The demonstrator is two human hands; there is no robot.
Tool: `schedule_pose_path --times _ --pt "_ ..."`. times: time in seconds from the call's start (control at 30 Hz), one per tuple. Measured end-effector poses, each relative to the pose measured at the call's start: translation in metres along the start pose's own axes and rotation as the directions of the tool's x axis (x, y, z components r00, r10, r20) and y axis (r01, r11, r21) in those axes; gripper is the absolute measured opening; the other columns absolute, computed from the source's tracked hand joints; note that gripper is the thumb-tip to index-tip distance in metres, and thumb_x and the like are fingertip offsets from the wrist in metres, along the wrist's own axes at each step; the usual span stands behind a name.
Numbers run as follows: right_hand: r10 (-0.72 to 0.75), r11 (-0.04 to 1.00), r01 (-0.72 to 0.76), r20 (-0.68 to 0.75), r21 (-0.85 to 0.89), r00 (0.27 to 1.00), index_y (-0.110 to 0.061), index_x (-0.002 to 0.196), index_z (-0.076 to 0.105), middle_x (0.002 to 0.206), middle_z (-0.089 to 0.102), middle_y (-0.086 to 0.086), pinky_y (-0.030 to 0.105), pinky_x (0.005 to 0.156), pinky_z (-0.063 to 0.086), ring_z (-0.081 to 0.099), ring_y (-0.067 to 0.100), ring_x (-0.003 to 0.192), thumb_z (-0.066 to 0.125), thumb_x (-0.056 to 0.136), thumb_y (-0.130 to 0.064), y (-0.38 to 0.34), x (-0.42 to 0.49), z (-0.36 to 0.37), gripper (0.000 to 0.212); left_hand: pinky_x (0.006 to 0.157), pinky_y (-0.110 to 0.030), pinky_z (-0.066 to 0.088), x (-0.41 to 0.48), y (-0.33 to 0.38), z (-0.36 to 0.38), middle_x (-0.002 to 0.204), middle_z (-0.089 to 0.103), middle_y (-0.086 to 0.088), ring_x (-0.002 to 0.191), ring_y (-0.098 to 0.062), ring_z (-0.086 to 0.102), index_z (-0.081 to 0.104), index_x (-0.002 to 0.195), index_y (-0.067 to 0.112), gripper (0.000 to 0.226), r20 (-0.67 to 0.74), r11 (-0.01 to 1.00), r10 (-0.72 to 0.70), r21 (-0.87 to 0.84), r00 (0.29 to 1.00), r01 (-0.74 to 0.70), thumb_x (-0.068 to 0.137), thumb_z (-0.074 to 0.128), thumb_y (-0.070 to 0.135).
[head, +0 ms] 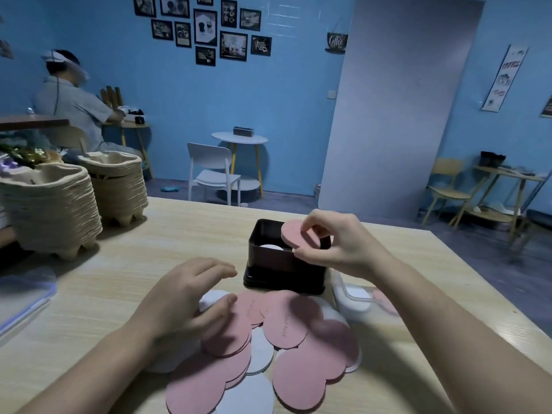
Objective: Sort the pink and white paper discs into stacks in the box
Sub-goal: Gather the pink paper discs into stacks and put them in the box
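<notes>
**Pink disc pinched over the black box**

Pulp-paper trays [56, 204], beige and nested in two tall stacks, stand far off to the left of my left fingers, at the table's edge. Nearer me on that side lies a clear plastic lid [21, 297], flat on the pale wooden table [155, 228].

My left hand [191, 297] rests palm down on the near-left part of the loose heap of discs [283, 339]. Its fingers are slightly curled and close together, the tips pointing toward the box, and the thumb lies on a white disc [212, 297] that peeks out just under it. I cannot tell whether that hand grips anything; it is a little blurred.

Spread below and to the right of those fingers, pink and white discs overlap one another across the table, pink ones mostly on top.

Just beyond my left fingertips stands the black box [283, 264], open at the top. Inside it, on the left, a white stack [272, 246] shows.

My right hand [337, 243] hovers over the box's right half. Thumb and forefinger pinch a pink disc [298, 236] by its edge, tilted, above the rim; the other fingers curl behind it.

Under my right wrist sits a clear plastic container [355, 300], touching the heap's right side, with a white disc inside and a pink one just beside it.
</notes>
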State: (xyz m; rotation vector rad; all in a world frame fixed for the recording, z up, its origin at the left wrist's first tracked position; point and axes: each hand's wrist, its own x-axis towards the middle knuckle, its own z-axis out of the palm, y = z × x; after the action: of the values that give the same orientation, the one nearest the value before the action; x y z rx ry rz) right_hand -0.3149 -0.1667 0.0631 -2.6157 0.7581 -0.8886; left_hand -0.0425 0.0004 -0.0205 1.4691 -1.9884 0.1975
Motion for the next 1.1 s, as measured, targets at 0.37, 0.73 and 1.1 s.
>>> schedule_pose_path --times 0.37,0.73,1.1 --pt "0.353 0.896 -0.325 0.041 -0.302 0.935 -0.027 0.075 0.061 0.076 0.066 -0.010 0.040 0.071 0.053 0.062 0.014 0.077 0.079 0.062 -0.069 0.043 0.033 0.008 0.047 0.096 -0.026 0.052 -0.012 -0.012 0.015 0.132 0.059 0.029 0.125 0.006 0.054 0.063 0.128 0.036 0.041 0.024 0.990 -0.054 -0.132 0.998 0.057 0.096 0.054 0.058" --pt "0.410 0.775 -0.308 0.069 -0.552 0.909 -0.027 0.079 0.069 0.079 0.066 -0.011 0.038 0.087 0.034 0.057 0.019 0.089 0.074 0.081 -0.055 0.040 0.041 0.021 0.028 0.083 -0.020 0.059 -0.015 -0.010 0.013 0.127 0.053 0.034 0.123 -0.001 0.055 0.062 0.125 0.040 0.040 0.022 0.962 -0.119 -0.245 0.993 0.120 0.090 0.057 0.060" --pt "0.424 0.802 -0.246 0.229 -0.544 0.876 -0.029 0.081 0.074 0.081 0.066 -0.014 0.029 0.075 0.040 0.058 0.011 0.085 0.074 0.086 -0.029 0.028 0.042 0.014 0.005 0.087 -0.019 0.052 -0.015 -0.007 0.011 0.121 0.058 0.029 0.115 0.001 0.058 0.064 0.123 0.035 0.038 0.055 0.962 -0.099 -0.250 0.994 0.109 0.089 0.064 0.053"
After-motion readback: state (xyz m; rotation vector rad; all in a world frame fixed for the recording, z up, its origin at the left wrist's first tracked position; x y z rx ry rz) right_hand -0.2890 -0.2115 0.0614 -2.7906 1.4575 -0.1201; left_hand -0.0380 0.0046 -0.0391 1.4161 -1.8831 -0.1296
